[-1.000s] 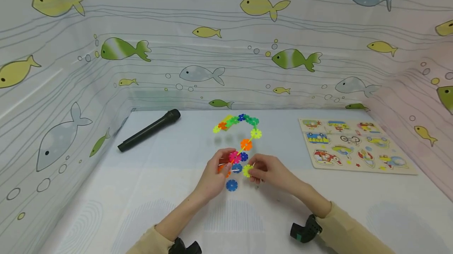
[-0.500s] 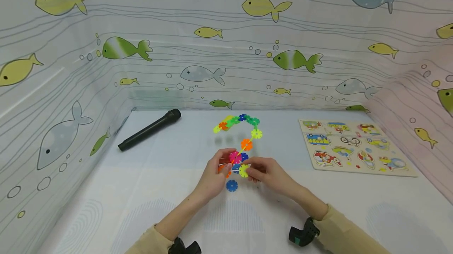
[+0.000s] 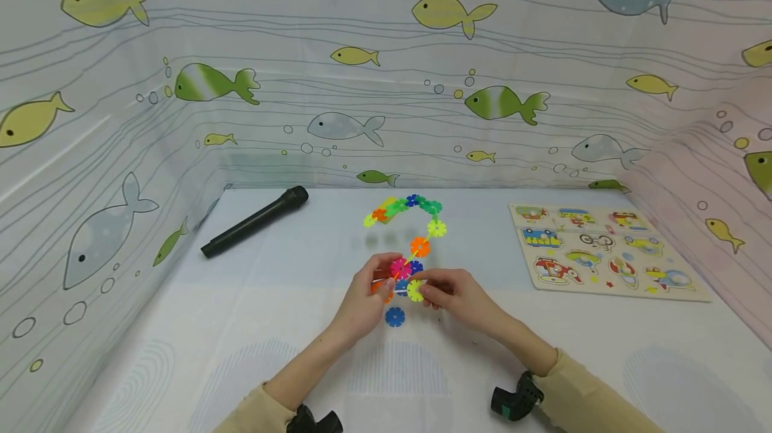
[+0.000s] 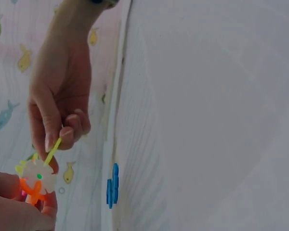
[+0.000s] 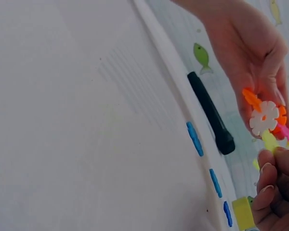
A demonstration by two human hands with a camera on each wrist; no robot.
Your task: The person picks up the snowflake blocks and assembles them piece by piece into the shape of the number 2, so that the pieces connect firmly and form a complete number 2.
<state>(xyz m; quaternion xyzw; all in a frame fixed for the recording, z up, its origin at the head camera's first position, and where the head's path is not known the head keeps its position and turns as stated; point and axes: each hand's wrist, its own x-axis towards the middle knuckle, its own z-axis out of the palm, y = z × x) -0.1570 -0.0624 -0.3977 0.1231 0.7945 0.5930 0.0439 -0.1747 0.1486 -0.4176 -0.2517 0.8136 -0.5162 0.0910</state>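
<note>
In the head view my left hand [image 3: 368, 295] holds the near end of a chain of slotted plastic snowflake discs, gripping around an orange disc [image 3: 380, 289]. A pink disc [image 3: 401, 268] sits just beyond my fingers, and the chain arcs away through orange, yellow and green discs to a yellow-green end [image 3: 369, 220]. A white disc [image 5: 263, 118] shows at the held end in the right wrist view. My right hand [image 3: 461, 295] pinches a yellow disc [image 3: 415, 291] between thumb and forefinger, its edge right at the white disc. Several blue discs, one nearest me [image 3: 395, 316], lie on the table.
A black microphone [image 3: 256, 222] lies at the back left. On the right lies a wooden picture puzzle board [image 3: 609, 252] with vehicle pieces. A fish-patterned curtain [image 3: 386, 98] stands behind the table and at both sides.
My right hand has moved slightly left, bringing the yellow disc up to the held end of the chain. Over the last half second both hands are almost still.
</note>
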